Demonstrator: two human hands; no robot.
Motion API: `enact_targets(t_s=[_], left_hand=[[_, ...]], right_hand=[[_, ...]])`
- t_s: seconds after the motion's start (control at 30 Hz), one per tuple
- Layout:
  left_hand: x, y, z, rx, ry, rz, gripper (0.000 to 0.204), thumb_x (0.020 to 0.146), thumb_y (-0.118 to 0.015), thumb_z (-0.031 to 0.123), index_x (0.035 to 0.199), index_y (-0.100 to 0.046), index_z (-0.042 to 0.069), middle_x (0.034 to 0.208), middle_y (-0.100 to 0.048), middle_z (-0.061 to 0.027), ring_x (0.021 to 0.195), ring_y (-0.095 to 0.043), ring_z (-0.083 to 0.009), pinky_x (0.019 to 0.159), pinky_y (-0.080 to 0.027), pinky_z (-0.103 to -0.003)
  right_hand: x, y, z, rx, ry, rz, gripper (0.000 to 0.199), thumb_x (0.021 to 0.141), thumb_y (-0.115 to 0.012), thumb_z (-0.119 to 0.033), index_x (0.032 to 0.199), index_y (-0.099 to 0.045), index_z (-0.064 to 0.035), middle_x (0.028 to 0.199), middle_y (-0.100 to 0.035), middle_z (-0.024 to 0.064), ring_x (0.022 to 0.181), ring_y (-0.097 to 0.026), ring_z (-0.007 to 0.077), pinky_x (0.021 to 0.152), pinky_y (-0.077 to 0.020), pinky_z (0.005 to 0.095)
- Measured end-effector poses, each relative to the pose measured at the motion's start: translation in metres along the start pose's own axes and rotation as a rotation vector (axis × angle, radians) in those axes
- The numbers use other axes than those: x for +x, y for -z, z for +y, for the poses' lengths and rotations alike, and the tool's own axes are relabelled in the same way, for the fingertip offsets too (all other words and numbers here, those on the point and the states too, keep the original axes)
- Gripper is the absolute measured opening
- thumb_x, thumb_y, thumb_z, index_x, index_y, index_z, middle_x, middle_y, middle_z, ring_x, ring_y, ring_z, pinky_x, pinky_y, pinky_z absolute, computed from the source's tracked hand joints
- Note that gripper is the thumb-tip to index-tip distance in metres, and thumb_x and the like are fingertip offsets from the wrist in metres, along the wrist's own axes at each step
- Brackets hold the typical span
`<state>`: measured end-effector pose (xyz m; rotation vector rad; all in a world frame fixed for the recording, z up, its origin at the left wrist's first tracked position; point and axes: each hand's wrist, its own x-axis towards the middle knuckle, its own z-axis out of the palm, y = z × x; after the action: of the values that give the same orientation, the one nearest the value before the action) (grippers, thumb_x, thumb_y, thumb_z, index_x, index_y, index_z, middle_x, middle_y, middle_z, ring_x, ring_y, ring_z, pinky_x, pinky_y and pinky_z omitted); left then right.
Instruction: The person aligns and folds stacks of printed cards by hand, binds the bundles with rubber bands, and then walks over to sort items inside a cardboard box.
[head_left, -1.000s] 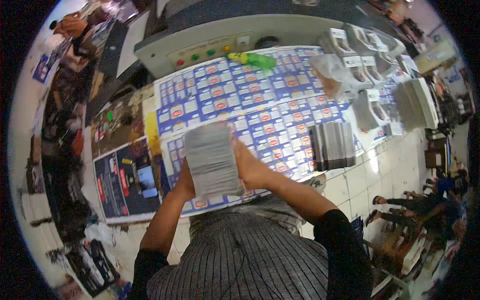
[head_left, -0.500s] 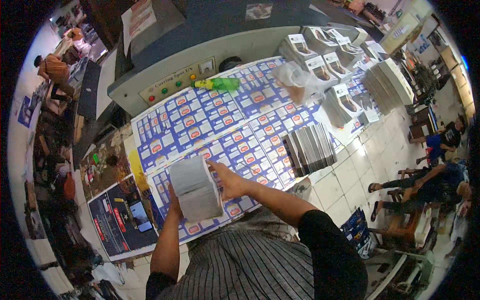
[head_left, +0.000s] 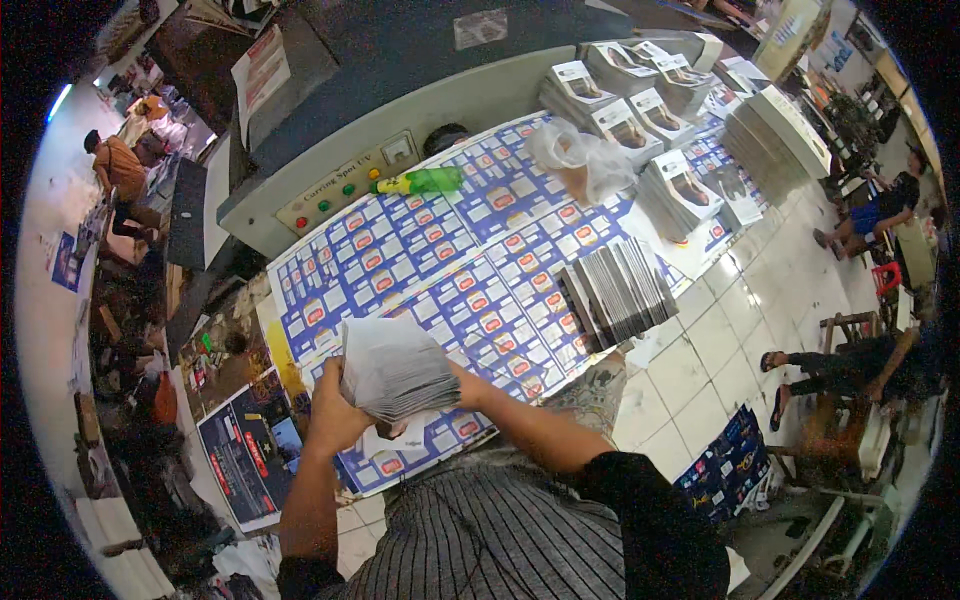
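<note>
A thick stack of paper sheets (head_left: 398, 362), whitish on top with grey layered edges, is held between my hands over the near left part of the table. My left hand (head_left: 336, 412) grips its left side, thumb along the edge. On the right side, my right hand (head_left: 468, 388) presses against the stack, its fingers partly hidden behind the paper. The stack's near edges look slanted and uneven. Beneath it lie blue printed sheets (head_left: 400, 290) with white and red boxes, covering the table. To the right rests a fanned row of dark-edged booklets (head_left: 618, 294).
Several booklet stacks (head_left: 640, 125) stand at the far right beside a crumpled clear plastic bag (head_left: 580, 160). A green-and-yellow bottle (head_left: 420, 181) lies by the grey machine panel (head_left: 350, 178) with coloured buttons. A phone (head_left: 286, 435) is at left. People sit at right; another person (head_left: 120, 165) stands far left.
The stack has tilted from standing upright to lying flatter, its white top now showing. My left hand has come round its near left side; my right hand has moved lower.
</note>
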<state>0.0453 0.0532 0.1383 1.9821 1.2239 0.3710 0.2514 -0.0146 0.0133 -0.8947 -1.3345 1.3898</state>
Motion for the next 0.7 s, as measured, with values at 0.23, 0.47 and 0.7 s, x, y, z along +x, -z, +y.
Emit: enact_targets(t_s=[0.23, 0.47, 0.7], left_hand=[[0.013, -0.002, 0.018, 0.64, -0.006, -0.096, 0.08, 0.056, -0.079, 0.035, 0.12, -0.048, -0.002, 0.111, -0.059, -0.0219, 0.103, -0.055, -0.0384, 0.095, -0.038, -0.047], [0.002, -0.032, -0.051, 0.705, 0.015, -0.07, 0.088, 0.06, -0.074, 0.039, 0.129, -0.043, -0.006, 0.123, -0.052, -0.0221, 0.114, -0.048, -0.0368, 0.099, -0.03, -0.05], [0.016, -0.032, -0.048, 0.65, -0.033, -0.146, 0.084, 0.061, -0.074, 0.037, 0.131, -0.044, 0.002, 0.119, -0.053, -0.0185, 0.113, -0.048, -0.0351, 0.096, -0.032, -0.048]], right_hand=[[-0.052, 0.107, -0.029, -0.741, -0.405, 0.383, 0.053, 0.082, -0.069, -0.034, 0.126, -0.054, -0.0087, 0.11, -0.065, 0.0185, 0.1, -0.063, 0.0384, 0.085, -0.05, 0.0447], [-0.035, 0.321, -0.08, -1.347, -0.735, 0.86, 0.033, 0.08, -0.065, -0.029, 0.106, -0.061, -0.0093, 0.106, -0.067, 0.0162, 0.097, -0.064, 0.0353, 0.082, -0.0504, 0.0451], [-0.081, 0.429, 0.025, -1.551, -0.749, 0.706, 0.039, 0.073, -0.067, -0.023, 0.107, -0.063, -0.0049, 0.103, -0.066, 0.0242, 0.092, -0.065, 0.0413, 0.082, -0.0506, 0.0491]])
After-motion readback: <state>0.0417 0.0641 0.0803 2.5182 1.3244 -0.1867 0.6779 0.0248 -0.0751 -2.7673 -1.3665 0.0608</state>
